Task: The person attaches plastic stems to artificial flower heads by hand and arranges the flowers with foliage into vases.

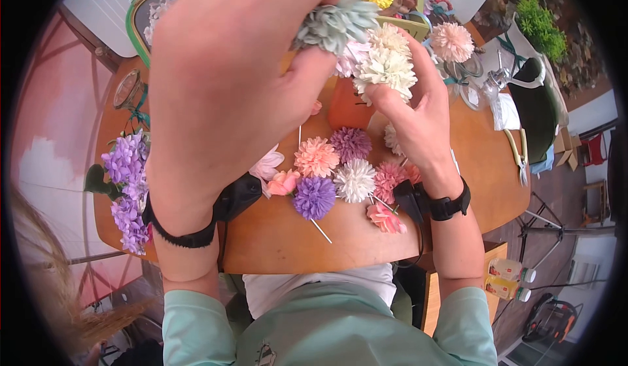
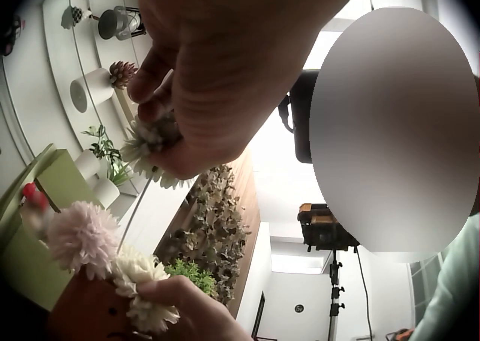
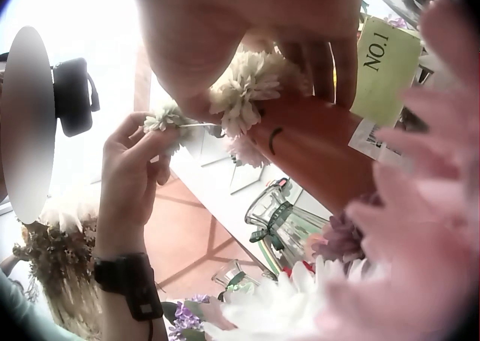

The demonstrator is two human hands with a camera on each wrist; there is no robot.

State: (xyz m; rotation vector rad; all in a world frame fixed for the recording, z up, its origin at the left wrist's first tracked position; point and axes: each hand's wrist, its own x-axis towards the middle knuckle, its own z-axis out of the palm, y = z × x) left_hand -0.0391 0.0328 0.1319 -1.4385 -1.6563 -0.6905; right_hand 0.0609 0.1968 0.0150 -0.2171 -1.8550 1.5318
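The left hand (image 1: 229, 78) pinches a pale grey-green flower (image 1: 337, 20) just under its head, above the orange vase (image 1: 348, 107). In the left wrist view its thin stem slants down towards the vase. The right hand (image 1: 422, 121) curls round cream flowers (image 1: 386, 71) at the vase's mouth, its thumb against the front one; the right wrist view shows its fingers (image 3: 343, 74) behind the vase (image 3: 315, 157). A pale pink flower (image 2: 84, 239) stands beside the cream ones. Whether the held stem's tip is inside the vase cannot be told.
Loose flowers lie on the table (image 1: 288, 248) before the vase, among them a purple one (image 1: 314, 198) and a white one (image 1: 355, 180). Purple blossoms (image 1: 127, 170) stand at the left. Pliers (image 1: 520, 156) lie at the right edge, a green crate (image 1: 405, 26) behind the vase.
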